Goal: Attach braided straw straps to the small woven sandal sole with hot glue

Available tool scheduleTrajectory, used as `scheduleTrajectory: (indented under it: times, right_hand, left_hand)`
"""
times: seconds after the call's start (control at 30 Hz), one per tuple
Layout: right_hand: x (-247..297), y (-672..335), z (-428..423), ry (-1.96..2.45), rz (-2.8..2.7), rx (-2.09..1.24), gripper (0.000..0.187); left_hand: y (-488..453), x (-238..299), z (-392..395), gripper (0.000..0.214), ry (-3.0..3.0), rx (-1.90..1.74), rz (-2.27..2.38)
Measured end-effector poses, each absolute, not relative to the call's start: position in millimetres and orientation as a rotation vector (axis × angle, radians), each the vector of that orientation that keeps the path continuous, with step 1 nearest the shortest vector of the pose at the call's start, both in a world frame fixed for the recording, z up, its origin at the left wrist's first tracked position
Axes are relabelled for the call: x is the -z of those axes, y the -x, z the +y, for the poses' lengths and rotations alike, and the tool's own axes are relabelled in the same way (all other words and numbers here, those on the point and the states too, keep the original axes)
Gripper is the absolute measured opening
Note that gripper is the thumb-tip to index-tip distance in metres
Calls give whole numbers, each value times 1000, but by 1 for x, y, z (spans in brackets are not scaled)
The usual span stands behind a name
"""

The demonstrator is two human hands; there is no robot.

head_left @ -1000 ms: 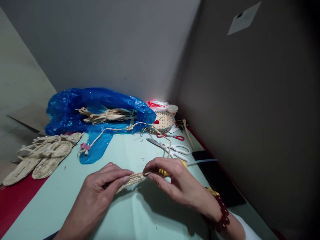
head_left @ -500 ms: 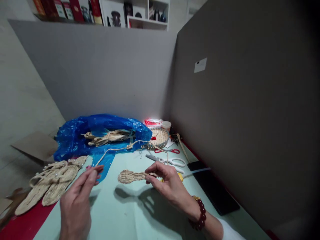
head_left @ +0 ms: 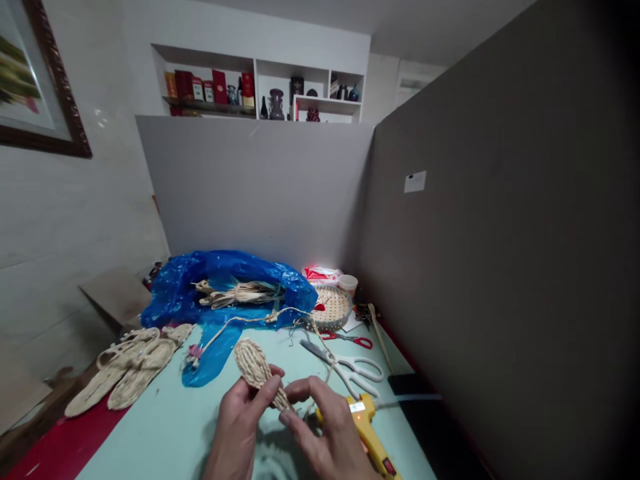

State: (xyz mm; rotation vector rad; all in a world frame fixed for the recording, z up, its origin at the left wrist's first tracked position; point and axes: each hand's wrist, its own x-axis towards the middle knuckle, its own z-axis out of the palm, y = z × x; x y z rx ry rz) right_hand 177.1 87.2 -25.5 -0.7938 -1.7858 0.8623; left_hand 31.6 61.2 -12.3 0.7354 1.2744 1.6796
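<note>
Far out to the left of the grip, a pair of straw sandals [head_left: 127,373] is lying on the table [head_left: 150,433], reaching partly over its red edge. Above the grip and to its left, a blue plastic bag [head_left: 175,300] is sprawling at the back of the table, and a raffia bundle [head_left: 240,293] is resting on it. A twisted cord [head_left: 235,321] is trailing from a pink clip [head_left: 193,351], just left of the grip, back towards the bag.

The left hand [head_left: 240,430] is rising from below, its thumb and fingers pinching together on a woven straw piece [head_left: 253,363]. The piece is being held off the table, its rounded end tilting up and to the left above the grip and its narrow end sitting inside it. The right hand [head_left: 327,443] is meeting it from the other side, thumb and forefinger clamping the same narrow end, so both hands are touching at the grip.

Just right of the grip, a yellow glue gun [head_left: 370,430] is lying beside the right hand. Beyond it, white-handled scissors [head_left: 357,370] and red-handled scissors [head_left: 353,341] are lying near each other. Further back, a round woven tray [head_left: 334,307] is sitting beside the bag
</note>
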Motion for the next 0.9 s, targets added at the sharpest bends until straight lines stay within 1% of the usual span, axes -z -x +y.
scheduleTrajectory:
  times: [0.23, 0.33, 0.47, 0.63, 0.8, 0.9]
  right_hand:
    - [0, -191, 97, 875, -1757, -954, 12]
    - [-6, -193, 100, 899, -1707, -984, 17]
    - [-8, -192, 99, 887, -1682, -1117, 14]
    - [-6, -191, 95, 924, -1595, -1153, 16]
    - [-6, -191, 100, 930, -1491, -1231, 17]
    - [-9, -193, 105, 912, -1432, -1283, 20]
  left_hand:
    - [-41, 5, 59, 33, -948, -1478, 1234]
    - [-51, 7, 56, 35, -983, -1447, 1238]
    - [-53, 11, 51, 37, -1064, -1372, 1263]
    - [-45, 15, 51, 39, -1252, -1190, 1340]
    - [-53, 16, 47, 41, -1157, -1298, 1343]
    - [-58, 11, 43, 34, -1114, -1258, 1292]
